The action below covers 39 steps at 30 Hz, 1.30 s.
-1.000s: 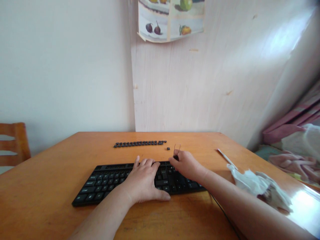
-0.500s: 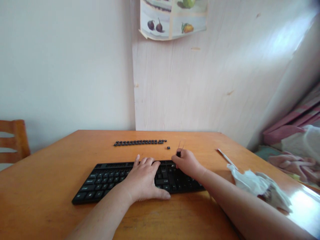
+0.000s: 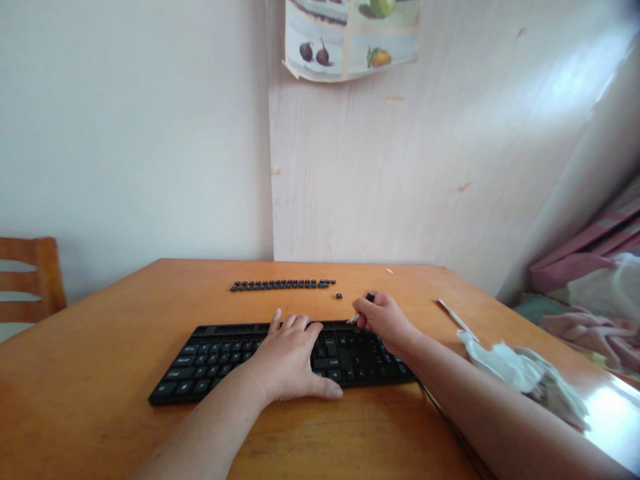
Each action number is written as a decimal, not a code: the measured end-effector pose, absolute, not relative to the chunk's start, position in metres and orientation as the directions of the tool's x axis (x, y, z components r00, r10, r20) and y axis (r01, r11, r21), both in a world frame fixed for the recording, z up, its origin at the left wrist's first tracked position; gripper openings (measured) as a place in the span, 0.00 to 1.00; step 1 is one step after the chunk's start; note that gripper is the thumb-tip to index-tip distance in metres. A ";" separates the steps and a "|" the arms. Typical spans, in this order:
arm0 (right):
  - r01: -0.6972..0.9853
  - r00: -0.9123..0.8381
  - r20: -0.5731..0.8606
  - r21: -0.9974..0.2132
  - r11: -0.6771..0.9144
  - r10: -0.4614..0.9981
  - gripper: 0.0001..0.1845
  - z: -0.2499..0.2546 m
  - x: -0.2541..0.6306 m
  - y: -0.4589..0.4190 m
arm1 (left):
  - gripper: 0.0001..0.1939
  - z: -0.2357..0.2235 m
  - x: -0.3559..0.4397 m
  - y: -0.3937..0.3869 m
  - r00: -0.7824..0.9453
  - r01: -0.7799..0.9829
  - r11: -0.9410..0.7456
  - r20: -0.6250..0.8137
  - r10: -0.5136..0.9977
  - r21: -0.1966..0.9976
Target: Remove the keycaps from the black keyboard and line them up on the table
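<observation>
A black keyboard (image 3: 200, 363) lies on the wooden table, and my left hand (image 3: 287, 363) rests across its middle with the fingers spread. Over the keyboard's upper right part, my right hand (image 3: 387, 320) is closed on a small keycap puller (image 3: 370, 297). Its dark part shows above the fingers, and a pale tip (image 3: 353, 319) points down towards the keyboard's back edge. Most of the tool is hidden in the hand. Behind the keyboard stand rows of loose black keycaps (image 3: 280, 285), with a single keycap (image 3: 339, 296) apart in front of their right end.
To the right lie a thin white stick (image 3: 456, 319) and a crumpled white plastic bag (image 3: 520, 373). A cable (image 3: 450, 423) runs from the keyboard towards the front edge. A wooden chair (image 3: 47, 273) stands at left, and pink cloth (image 3: 580, 280) lies at far right.
My right hand has turned and shifted slightly right; the puller's thin wires that pointed up no longer show, and its pale tip points downward. My left hand stays on the keyboard.
</observation>
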State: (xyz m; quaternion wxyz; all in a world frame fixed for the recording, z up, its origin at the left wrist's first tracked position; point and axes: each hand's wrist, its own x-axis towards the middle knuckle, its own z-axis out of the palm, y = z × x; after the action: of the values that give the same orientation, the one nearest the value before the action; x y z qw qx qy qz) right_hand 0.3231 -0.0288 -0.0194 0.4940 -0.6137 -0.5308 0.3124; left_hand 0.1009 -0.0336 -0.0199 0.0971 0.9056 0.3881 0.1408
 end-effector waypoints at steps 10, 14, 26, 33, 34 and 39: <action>0.184 0.083 0.261 -0.953 0.243 0.962 0.14 -0.004 0.292 -0.052 | 0.25 -0.012 0.113 -0.034 0.467 0.541 -0.573 0.347 0.814 0.616; 0.174 0.061 0.255 -0.955 0.241 0.965 0.15 -0.003 0.287 -0.055 | 0.15 -0.011 0.118 -0.034 0.471 0.361 -0.502 0.311 0.826 0.786; 0.184 -0.030 0.323 -0.928 0.323 0.946 0.11 -0.008 0.284 -0.059 | 0.10 -0.015 0.119 -0.031 0.467 0.176 -0.311 0.199 0.861 0.934; 0.216 -0.057 0.425 -0.878 0.426 0.904 0.11 -0.006 0.282 -0.062 | 0.09 -0.010 0.119 -0.034 0.458 0.050 -0.162 0.121 0.881 0.985; 0.218 -0.061 0.439 -0.871 0.441 0.896 0.11 -0.005 0.282 -0.062 | 0.09 -0.010 0.119 -0.034 0.456 0.037 -0.151 0.117 0.882 0.988; 0.202 -0.082 0.478 -0.851 0.484 0.874 0.12 -0.005 0.280 -0.063 | 0.09 -0.012 0.119 -0.032 0.451 0.008 -0.115 0.098 0.887 0.993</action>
State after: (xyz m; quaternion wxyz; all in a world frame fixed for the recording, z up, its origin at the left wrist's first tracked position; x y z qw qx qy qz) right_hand 0.2803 -0.0635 -0.0049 0.5446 -0.4031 -0.6675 0.3088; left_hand 0.1190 -0.0324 -0.0122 0.5652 0.6374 0.3511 0.3885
